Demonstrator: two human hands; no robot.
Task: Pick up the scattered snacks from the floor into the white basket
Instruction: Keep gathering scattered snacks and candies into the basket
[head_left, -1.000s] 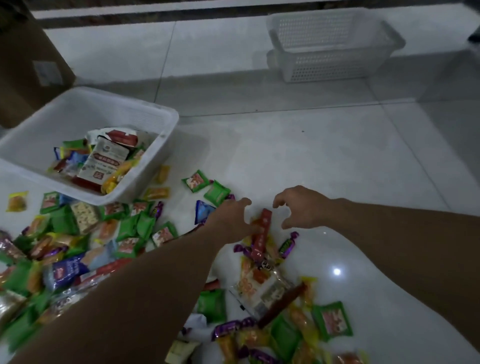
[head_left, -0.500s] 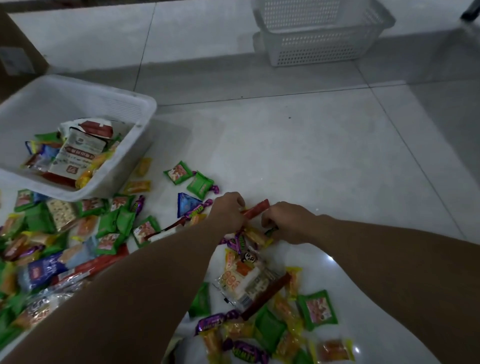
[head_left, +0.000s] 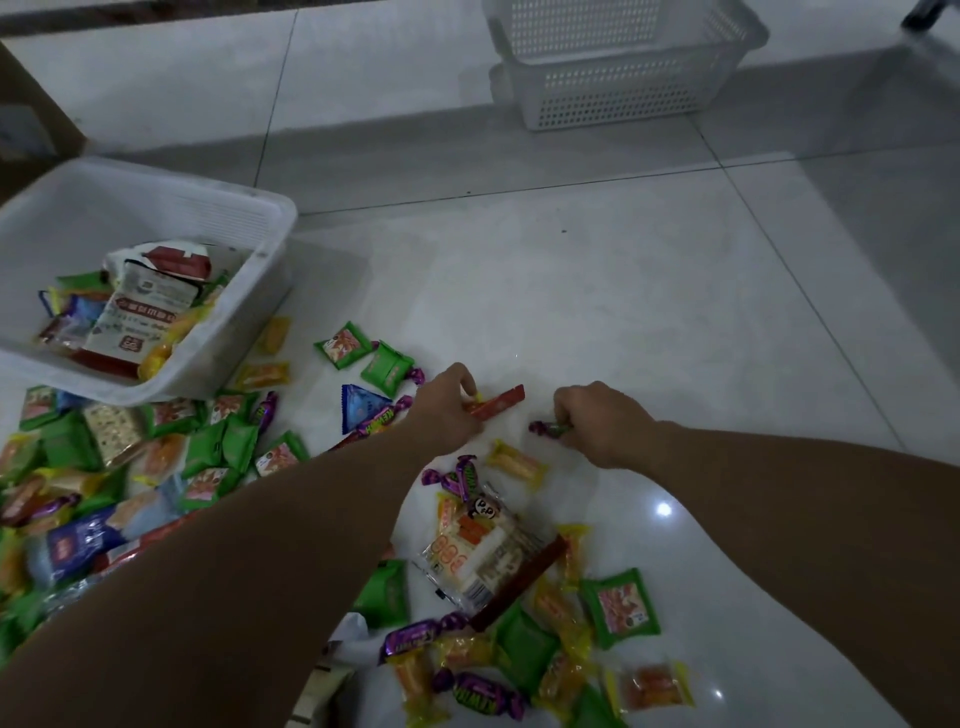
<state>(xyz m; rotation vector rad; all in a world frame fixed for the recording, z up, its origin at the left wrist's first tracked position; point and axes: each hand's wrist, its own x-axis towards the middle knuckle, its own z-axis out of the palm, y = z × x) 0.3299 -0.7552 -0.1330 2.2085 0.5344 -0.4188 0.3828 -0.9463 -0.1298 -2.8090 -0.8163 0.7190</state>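
Several wrapped snacks lie scattered over the tiled floor (head_left: 597, 312), green, yellow, purple and red. My left hand (head_left: 449, 402) grips a long red snack stick (head_left: 498, 402) together with a small yellow piece, just above the floor. My right hand (head_left: 597, 421) pinches a purple-and-green wrapped candy (head_left: 545, 428). A yellow snack (head_left: 517, 462) lies between and just below my hands. The white basket (head_left: 260, 228) sits at the left, partly filled with packets.
Two stacked white perforated baskets (head_left: 618, 88) stand at the back right. A brown cardboard box (head_left: 31, 130) is at the far left edge. A dense pile of snacks (head_left: 130, 467) spreads below the white basket, another cluster (head_left: 509, 623) near the bottom centre.
Both hands came down onto the snacks; the left took hold of the red stick, the right picked up the purple candy, and the hands have drawn apart.
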